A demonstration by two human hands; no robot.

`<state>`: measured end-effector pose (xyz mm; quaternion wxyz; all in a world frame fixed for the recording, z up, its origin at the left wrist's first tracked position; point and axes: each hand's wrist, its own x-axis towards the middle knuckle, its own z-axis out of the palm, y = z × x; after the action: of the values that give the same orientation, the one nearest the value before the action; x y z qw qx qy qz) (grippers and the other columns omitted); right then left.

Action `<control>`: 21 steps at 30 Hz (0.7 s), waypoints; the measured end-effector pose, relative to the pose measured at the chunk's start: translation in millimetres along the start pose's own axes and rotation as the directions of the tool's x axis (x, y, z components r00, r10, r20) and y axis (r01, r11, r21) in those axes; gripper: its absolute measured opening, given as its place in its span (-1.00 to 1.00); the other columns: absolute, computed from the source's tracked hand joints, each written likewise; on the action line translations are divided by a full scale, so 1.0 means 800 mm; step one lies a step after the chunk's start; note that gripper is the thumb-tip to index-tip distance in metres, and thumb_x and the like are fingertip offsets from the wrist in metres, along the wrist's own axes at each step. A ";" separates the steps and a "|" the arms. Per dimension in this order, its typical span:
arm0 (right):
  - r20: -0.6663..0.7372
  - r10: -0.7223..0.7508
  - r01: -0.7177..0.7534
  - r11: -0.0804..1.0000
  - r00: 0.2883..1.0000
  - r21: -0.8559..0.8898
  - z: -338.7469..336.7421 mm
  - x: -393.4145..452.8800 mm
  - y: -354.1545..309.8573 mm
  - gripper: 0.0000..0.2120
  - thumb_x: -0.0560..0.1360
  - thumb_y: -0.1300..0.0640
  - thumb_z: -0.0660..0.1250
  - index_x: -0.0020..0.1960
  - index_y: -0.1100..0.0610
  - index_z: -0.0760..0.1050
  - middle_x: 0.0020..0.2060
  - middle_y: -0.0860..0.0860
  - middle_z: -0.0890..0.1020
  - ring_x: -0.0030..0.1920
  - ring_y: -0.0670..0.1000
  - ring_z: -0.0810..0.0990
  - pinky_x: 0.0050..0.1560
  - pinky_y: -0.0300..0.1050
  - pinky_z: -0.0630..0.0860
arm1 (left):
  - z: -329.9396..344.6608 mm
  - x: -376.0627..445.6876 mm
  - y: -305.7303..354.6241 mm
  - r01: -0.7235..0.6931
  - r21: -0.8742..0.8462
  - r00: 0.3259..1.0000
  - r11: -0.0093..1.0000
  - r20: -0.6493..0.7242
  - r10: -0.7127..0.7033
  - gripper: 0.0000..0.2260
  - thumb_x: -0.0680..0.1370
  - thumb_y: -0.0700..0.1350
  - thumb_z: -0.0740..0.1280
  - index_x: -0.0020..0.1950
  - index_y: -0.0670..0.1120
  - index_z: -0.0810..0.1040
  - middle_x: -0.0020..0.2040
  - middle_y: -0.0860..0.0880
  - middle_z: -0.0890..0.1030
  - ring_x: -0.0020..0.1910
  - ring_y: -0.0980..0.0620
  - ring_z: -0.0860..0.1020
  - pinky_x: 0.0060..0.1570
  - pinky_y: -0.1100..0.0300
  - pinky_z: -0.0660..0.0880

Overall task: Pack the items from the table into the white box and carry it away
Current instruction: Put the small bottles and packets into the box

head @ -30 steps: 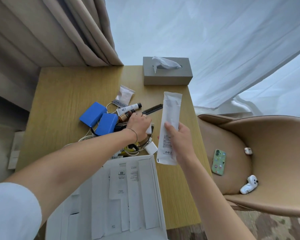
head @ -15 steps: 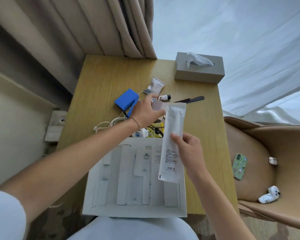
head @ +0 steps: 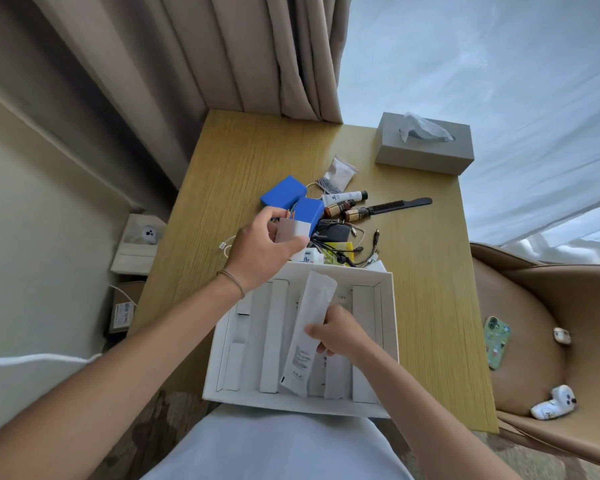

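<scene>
Two hands are in view. The right hand (head: 340, 332) is pinched on a long white pouch (head: 309, 332) lying inside the white box (head: 390, 327), whose near edge overhangs the table (head: 243, 150). The left hand (head: 262, 251) is closed on a white plug adapter (head: 291, 229) — partly hidden by fingers. Behind the box, a cable tangle (head: 343, 245), two blue blocks (head: 295, 202) and small tubes (head: 343, 204) overlap; details are unclear. Bare tabletop is left at the far-left corner.
</scene>
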<state>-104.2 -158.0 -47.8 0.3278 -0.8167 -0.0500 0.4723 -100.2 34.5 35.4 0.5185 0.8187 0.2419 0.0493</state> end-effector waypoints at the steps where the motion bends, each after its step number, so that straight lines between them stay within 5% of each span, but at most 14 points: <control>1: 0.007 0.003 -0.003 1.000 1.000 -0.027 0.004 0.005 0.003 -0.90 0.57 0.13 0.35 0.09 0.06 0.54 -0.06 0.06 0.71 -0.29 -0.04 0.67 -0.30 -0.13 0.61 | -0.002 -0.006 -0.003 -0.001 0.002 1.000 1.000 0.003 0.001 -0.60 0.34 0.08 0.50 0.13 0.03 0.55 -0.24 0.10 0.62 -0.31 0.17 0.57 -0.22 0.20 0.52; 5: -0.017 -0.029 0.027 0.993 0.999 -0.116 0.013 0.023 0.004 -0.93 0.57 0.13 0.37 -0.10 0.04 0.56 -0.30 0.06 0.71 -0.43 -0.04 0.63 -0.38 -0.16 0.60 | -0.004 -0.027 -0.017 -0.005 0.037 1.000 0.999 0.020 0.005 -0.59 0.36 0.10 0.53 0.15 0.07 0.53 -0.21 0.14 0.61 -0.32 0.28 0.57 -0.36 0.41 0.45; 9: -0.061 -0.011 -0.003 0.974 0.998 -0.226 0.023 0.035 0.005 -0.68 0.55 0.01 0.42 -0.32 0.14 0.58 -0.51 0.02 0.65 -0.53 -0.08 0.61 -0.43 -0.26 0.50 | 0.001 -0.045 -0.028 0.008 0.073 0.998 0.997 0.056 -0.013 -0.53 0.29 0.21 0.48 0.14 0.13 0.51 -0.19 0.14 0.61 -0.28 0.24 0.58 -0.28 0.31 0.51; 14: -0.158 -0.098 0.023 0.906 0.983 -0.423 0.031 0.033 0.003 -0.59 0.51 -0.12 0.42 -0.39 -0.01 0.36 -0.47 -0.09 0.48 -0.34 0.03 0.55 -0.30 -0.14 0.42 | 0.014 -0.059 -0.038 0.001 0.144 0.992 0.990 0.123 -0.019 -0.54 0.27 0.23 0.46 0.12 0.16 0.49 -0.16 0.16 0.63 -0.23 0.21 0.61 -0.20 0.20 0.58; 18: -0.224 -0.011 -0.027 0.986 0.975 -0.165 -0.003 0.017 -0.004 -0.71 0.58 0.04 0.33 -0.29 0.11 0.58 -0.44 0.05 0.67 -0.43 -0.01 0.62 -0.19 -0.02 0.64 | 0.022 -0.064 -0.045 -0.019 0.204 0.980 0.979 0.196 -0.022 -0.52 0.27 0.23 0.46 0.14 0.16 0.48 -0.11 0.14 0.60 -0.18 0.13 0.61 -0.18 0.11 0.63; 21: -0.336 -0.025 0.020 1.000 0.941 -0.018 -0.040 -0.006 -0.008 -0.79 0.53 0.19 0.29 -0.23 0.12 0.62 -0.47 0.04 0.66 -0.48 -0.05 0.57 -0.34 -0.09 0.58 | 0.033 -0.069 -0.054 -0.050 0.260 0.964 0.964 0.265 -0.021 -0.49 0.26 0.19 0.50 0.15 0.18 0.46 -0.07 0.13 0.59 -0.13 0.11 0.59 -0.17 0.13 0.62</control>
<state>-79.3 -170.2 -29.7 0.3311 -0.8870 -0.0060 0.3219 -154.5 3.2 -4.8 0.4321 0.8814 0.1686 -0.0896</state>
